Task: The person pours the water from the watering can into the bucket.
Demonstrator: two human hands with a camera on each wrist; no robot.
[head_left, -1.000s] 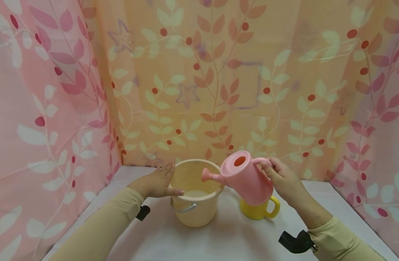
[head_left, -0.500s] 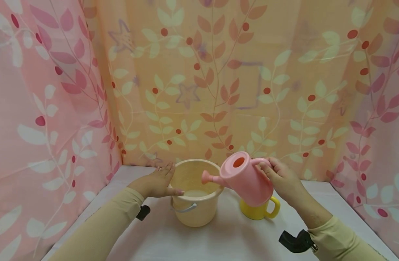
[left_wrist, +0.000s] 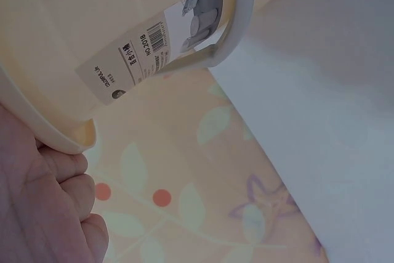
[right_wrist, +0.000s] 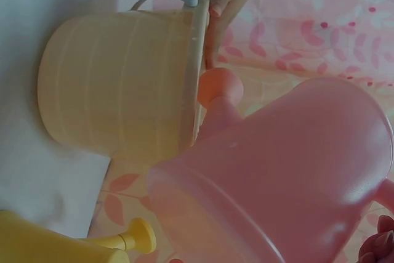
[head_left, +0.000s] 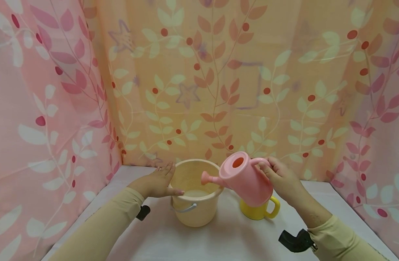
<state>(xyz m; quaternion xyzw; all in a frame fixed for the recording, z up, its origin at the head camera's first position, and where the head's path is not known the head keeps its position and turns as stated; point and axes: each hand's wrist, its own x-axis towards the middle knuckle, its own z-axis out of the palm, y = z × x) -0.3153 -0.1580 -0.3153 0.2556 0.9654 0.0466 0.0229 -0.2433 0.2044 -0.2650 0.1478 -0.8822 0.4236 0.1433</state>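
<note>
A cream bucket (head_left: 195,214) with a grey-white handle (head_left: 186,208) stands upright in the middle of the table. My left hand (head_left: 155,181) rests on its left rim, fingers straight and thumb stretched along the edge; the left wrist view shows its fingertips right at the rim (left_wrist: 77,143). In my right hand (head_left: 281,177) I grip a pink watering can (head_left: 246,177) by its handle, raised and tilted left. Its spout head (head_left: 205,178) lies over the bucket opening. The right wrist view shows no stream at the spout head.
A yellow watering can (head_left: 254,212) stands on the white table (head_left: 186,243), partly hidden under the raised pink one; its spout shows in the right wrist view. Leaf-patterned curtains (head_left: 199,90) close off the back and both sides.
The pink watering can has tipped very slightly more toward the bucket, its spout head sinking a little. My left hand and the bucket stay put.
</note>
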